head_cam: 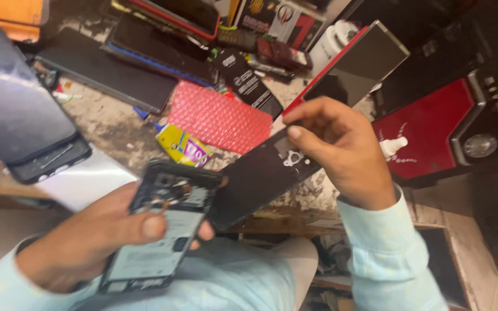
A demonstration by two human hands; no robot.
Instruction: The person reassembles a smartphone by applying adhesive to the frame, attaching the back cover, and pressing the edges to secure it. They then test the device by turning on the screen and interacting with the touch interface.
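Note:
My left hand grips an opened phone at the lower left, its insides facing up with a grey battery and dark circuit parts showing. My thumb lies across its middle. My right hand pinches the upper end of a dark back cover, which tilts down toward the phone. The cover's lower corner sits right beside the phone's top edge; whether they touch I cannot tell.
On the worn workbench lie a red bubble-wrap pouch, a yellow glue tube, black screens and tablets, a large dark phone at left, a red machine at right and a small white dropper bottle.

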